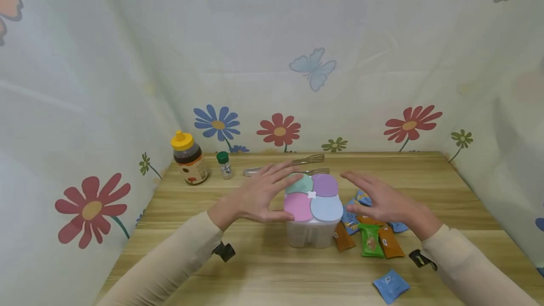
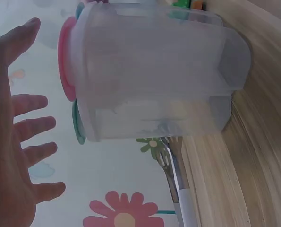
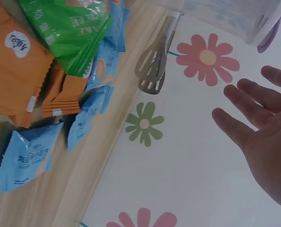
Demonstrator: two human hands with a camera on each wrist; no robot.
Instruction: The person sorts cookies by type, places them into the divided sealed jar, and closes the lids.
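We see a clear plastic four-compartment container (image 1: 313,211) standing upright at the centre of the head view, on the wooden counter (image 1: 263,268). Its four lids, teal, purple, pink and blue, meet at a small white hub on top. Our left hand (image 1: 259,195) flanks it on the left, fingers spread and fairly straight, reaching over toward the teal lid; whether the palm or thumb touches the wall we cannot tell. The left wrist view shows a gap between the spread fingers (image 2: 34,125) and the container (image 2: 154,71). Our right hand (image 1: 378,199) hovers on the right with flat, extended fingers, holding nothing, and stands clearly farther off than the left.

Below the right hand lie snack packets (image 1: 371,240) in orange, green and blue. Behind the container rest metal tongs (image 1: 284,164); at the upper left stand a honey bottle (image 1: 190,158) and a small green-capped jar (image 1: 224,165).
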